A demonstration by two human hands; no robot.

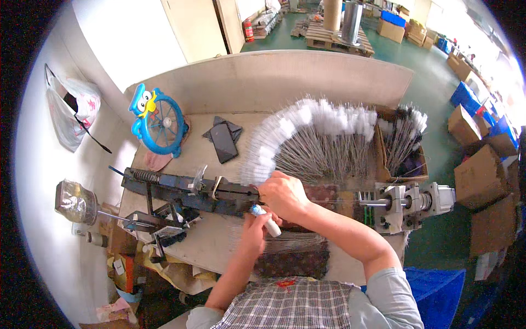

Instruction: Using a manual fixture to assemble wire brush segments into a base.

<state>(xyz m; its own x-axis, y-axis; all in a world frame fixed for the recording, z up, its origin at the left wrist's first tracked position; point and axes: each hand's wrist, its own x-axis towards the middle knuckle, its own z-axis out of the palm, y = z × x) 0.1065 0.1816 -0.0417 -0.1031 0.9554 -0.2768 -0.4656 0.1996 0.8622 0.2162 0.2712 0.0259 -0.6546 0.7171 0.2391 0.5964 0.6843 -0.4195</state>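
Observation:
My left hand (253,233) is closed around a small white cylinder (272,227) with a light-blue end. Just above it, my right hand (285,196) is bent over the right end of a long dark metal bar (181,189), its fingers closed; whatever they pinch is hidden. To the right of that hand, a thin wire line leads toward the spindle of a clamped metal machine (394,203). A big fan of wire-stemmed brushes with white bristle heads (323,118) lies right behind my hands. More thin wires (290,244) lie in front of them, near my apron.
A phone (223,142) and a blue toy-like fan (164,123) stand behind the bar. Dark-tipped brushes fill a cardboard box (402,145) at the right. A motor (75,202) sits at the left; a low board (274,74) edges the table's back. A blue crate (433,290) is at lower right.

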